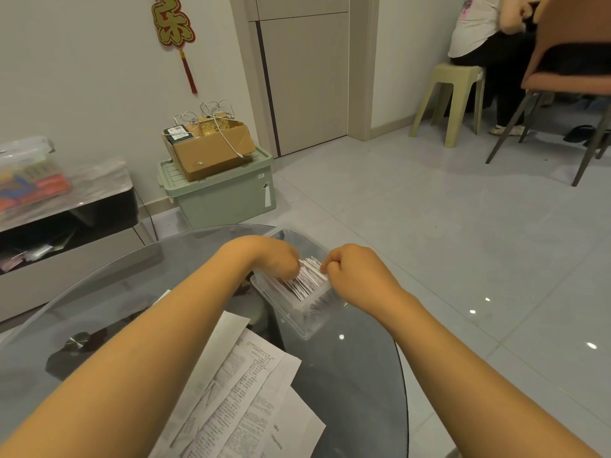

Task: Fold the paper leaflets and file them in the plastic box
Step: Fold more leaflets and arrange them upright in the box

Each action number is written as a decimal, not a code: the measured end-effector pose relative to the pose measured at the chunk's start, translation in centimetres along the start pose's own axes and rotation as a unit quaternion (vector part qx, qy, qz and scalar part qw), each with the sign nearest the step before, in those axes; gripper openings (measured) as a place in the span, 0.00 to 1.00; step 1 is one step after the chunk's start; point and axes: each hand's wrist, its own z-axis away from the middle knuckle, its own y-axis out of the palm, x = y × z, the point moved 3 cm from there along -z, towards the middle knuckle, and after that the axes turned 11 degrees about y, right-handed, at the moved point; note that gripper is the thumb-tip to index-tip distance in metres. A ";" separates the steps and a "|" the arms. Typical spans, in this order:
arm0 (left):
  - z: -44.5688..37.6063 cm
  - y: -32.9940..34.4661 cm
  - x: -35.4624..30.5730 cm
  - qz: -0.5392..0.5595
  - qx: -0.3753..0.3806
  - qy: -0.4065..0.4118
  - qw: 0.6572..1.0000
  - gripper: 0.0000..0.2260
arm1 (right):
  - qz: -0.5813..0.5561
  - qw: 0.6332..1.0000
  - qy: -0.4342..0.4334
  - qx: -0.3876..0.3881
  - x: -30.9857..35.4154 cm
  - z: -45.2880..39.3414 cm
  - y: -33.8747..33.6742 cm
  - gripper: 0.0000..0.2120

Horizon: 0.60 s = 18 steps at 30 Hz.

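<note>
**Both hands at the packed leaflet box**

A pale tiled floor (463, 226) and a cream wall frame a round smoked-glass table (347, 375). By the wall a green storage bin (224, 196) carries a cardboard carton (211, 153) trailing white cables. On the table, unfolded printed paper leaflets (244, 385) lie fanned between the person's forearms. Beyond them stands the clear plastic box (297, 312), near the table's far right edge, holding a tight upright row of folded leaflets (309, 279). The left hand (274, 256) is curled at the row's left end, the right hand (353, 272) fisted at its right end; both sets of fingers are bunched together, pinching the tops of the folded leaflets.
</note>
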 end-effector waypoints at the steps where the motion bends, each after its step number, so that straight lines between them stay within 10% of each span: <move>1: 0.1 -0.2 0.3 0.015 0.000 0.005 1.000 0.22 | -0.002 1.000 0.000 0.001 0.0 0.0 0.0 0.15; 18: -1.3 -0.2 1.1 0.037 -0.047 0.007 0.998 0.30 | -0.001 1.000 0.000 -0.008 -0.1 -0.2 0.3 0.15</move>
